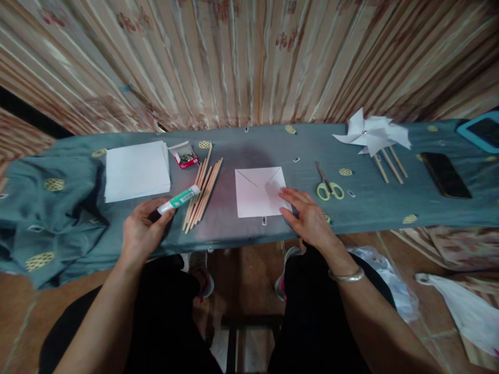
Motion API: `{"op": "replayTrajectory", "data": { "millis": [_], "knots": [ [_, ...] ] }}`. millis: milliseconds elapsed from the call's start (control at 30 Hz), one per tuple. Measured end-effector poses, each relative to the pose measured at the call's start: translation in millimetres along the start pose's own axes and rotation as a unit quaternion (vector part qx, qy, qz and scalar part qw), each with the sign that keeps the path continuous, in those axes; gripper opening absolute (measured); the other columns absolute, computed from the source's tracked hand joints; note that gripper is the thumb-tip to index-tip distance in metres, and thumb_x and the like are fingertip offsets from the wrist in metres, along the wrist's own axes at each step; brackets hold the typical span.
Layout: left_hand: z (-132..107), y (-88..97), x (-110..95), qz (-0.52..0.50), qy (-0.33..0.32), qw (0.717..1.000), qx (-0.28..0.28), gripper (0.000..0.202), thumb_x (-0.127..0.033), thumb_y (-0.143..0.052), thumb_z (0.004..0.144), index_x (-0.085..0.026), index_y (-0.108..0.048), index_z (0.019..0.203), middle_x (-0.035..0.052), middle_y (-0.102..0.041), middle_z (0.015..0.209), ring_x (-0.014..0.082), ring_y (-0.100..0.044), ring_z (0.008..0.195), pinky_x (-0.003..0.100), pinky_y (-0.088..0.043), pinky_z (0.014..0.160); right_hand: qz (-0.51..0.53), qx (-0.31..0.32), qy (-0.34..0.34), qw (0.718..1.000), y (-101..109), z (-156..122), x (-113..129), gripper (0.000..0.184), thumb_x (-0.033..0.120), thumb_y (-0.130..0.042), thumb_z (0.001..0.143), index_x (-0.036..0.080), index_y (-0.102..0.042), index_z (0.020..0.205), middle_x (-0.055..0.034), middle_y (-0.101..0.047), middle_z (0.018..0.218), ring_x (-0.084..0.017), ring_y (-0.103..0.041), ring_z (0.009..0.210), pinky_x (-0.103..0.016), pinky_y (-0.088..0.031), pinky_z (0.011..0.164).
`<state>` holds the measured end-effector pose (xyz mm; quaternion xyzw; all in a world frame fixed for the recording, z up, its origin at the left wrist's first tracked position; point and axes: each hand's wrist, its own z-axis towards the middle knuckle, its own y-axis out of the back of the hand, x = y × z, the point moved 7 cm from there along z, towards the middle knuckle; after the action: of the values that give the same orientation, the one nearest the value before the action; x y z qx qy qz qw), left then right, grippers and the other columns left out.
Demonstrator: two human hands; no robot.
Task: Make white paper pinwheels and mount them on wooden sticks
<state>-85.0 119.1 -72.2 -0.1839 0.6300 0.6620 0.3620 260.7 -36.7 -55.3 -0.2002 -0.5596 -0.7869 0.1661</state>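
Note:
My left hand [143, 228] is closed around a green and white glue stick [180, 199], held near the front edge of the cloth-covered table. A square sheet of white paper [255, 195] lies in front of me, with diagonal lines running inward from its two far corners. At its right edge, my right hand [307, 217] rests with thumb and fingers apart, the fingertips touching the paper. Thin wooden sticks [202, 195] lie bundled just right of the glue stick. Green-handled scissors [329, 189] lie right of the paper, their blades pointing away from me.
A stack of white paper [136, 171] lies at left, beside an open red box of small metal pins [185, 156]. White paper pinwheels [374, 134] on sticks, a black phone [446, 175] and a blue-framed device [481, 131] are at right. Bunched cloth [54, 197] covers the left end.

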Motion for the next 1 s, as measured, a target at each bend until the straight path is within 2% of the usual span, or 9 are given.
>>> {"op": "replayTrajectory", "data": {
  "millis": [100,200,233,267,367,467,533,633,1000],
  "knots": [
    [0,7.8,-10,0.08,-0.046,0.995,-0.029,0.038,-0.038,-0.067,0.079,-0.02,-0.067,0.113,0.0056,-0.067,0.115,0.031,-0.059,0.109,0.049,-0.048,0.096,-0.03,0.033,0.017,0.999,-6,-8,-1,0.037,0.027,-0.054,0.091,0.012,-0.061,0.124,-0.0167,-0.059,0.134,-0.029,-0.052,0.125,-0.05,-0.045,0.105],
    [-11,7.6,-55,0.119,-0.168,0.973,-0.106,0.056,-0.034,-0.072,0.076,-0.016,-0.058,0.127,0.0139,-0.058,0.132,0.0362,-0.051,0.123,0.055,-0.044,0.101,-0.042,0.039,0.027,0.998,-11,-13,6,0.036,0.028,-0.054,0.092,0.011,-0.061,0.123,-0.0174,-0.059,0.133,-0.029,-0.051,0.125,-0.05,-0.045,0.105],
    [-17,-0.8,-73,0.124,-0.217,0.963,-0.103,0.056,-0.032,-0.073,0.076,-0.016,-0.057,0.127,0.015,-0.057,0.133,0.0349,-0.051,0.122,0.055,-0.044,0.102,-0.043,0.039,0.03,0.998,-12,-14,9,0.036,0.027,-0.054,0.091,0.011,-0.061,0.123,-0.0174,-0.059,0.132,-0.029,-0.051,0.124,-0.049,-0.045,0.105],
    [-24,-12.4,-90,0.114,-0.257,0.956,-0.084,0.051,-0.029,-0.072,0.078,-0.018,-0.058,0.125,0.014,-0.058,0.131,0.0321,-0.053,0.121,0.053,-0.044,0.102,-0.042,0.038,0.032,0.998,-13,-14,12,0.035,0.027,-0.055,0.091,0.011,-0.061,0.122,-0.0173,-0.06,0.131,-0.029,-0.052,0.123,-0.049,-0.046,0.104],
    [-43,-60.8,-131,0.053,-0.346,0.936,0.039,0.033,-0.026,-0.067,0.085,-0.023,-0.06,0.117,0.0086,-0.064,0.119,0.0262,-0.057,0.112,0.048,-0.05,0.096,-0.035,0.033,0.029,0.998,-12,-15,17,0.033,0.027,-0.058,0.09,0.012,-0.063,0.119,-0.0167,-0.062,0.128,-0.029,-0.054,0.119,-0.049,-0.048,0.101],
    [-55,-100.1,-153,0.007,-0.385,0.916,0.116,0.032,-0.026,-0.066,0.085,-0.017,-0.06,0.116,0.0112,-0.066,0.117,0.0262,-0.057,0.108,0.046,-0.053,0.09,-0.023,0.045,0.018,0.999,-10,-15,18,0.034,0.027,-0.062,0.087,0.015,-0.062,0.12,-0.0155,-0.061,0.128,-0.03,-0.054,0.119,-0.05,-0.049,0.101],
    [-55,-117.3,-157,0.004,-0.383,0.912,0.15,0.032,-0.023,-0.065,0.086,-0.017,-0.06,0.117,0.0114,-0.066,0.116,0.0255,-0.058,0.106,0.046,-0.054,0.089,-0.012,0.055,0.011,0.998,-9,-14,17,0.036,0.027,-0.063,0.086,0.018,-0.062,0.121,-0.0142,-0.061,0.129,-0.03,-0.055,0.119,-0.051,-0.048,0.101],
    [-52,-127.3,-159,0.01,-0.374,0.912,0.166,0.033,-0.022,-0.064,0.086,-0.014,-0.059,0.117,0.0123,-0.066,0.113,0.0247,-0.06,0.101,0.045,-0.054,0.086,0.001,0.062,0.01,0.998,-8,-13,16,0.038,0.028,-0.066,0.085,0.018,-0.062,0.121,-0.0137,-0.061,0.128,-0.03,-0.055,0.119,-0.052,-0.048,0.101],
    [-54,-124.2,-159,0.023,-0.412,0.901,0.135,0.017,-0.015,-0.055,0.091,-0.011,-0.064,0.106,0.0106,-0.07,0.098,0.0198,-0.061,0.089,0.035,-0.056,0.078,0.113,0.092,-0.059,0.988,-7,-8,-1,0.049,0.029,-0.073,0.078,0.029,-0.06,0.126,-0.0072,-0.053,0.141,-0.027,-0.049,0.131,-0.052,-0.041,0.109]
  ]
}}
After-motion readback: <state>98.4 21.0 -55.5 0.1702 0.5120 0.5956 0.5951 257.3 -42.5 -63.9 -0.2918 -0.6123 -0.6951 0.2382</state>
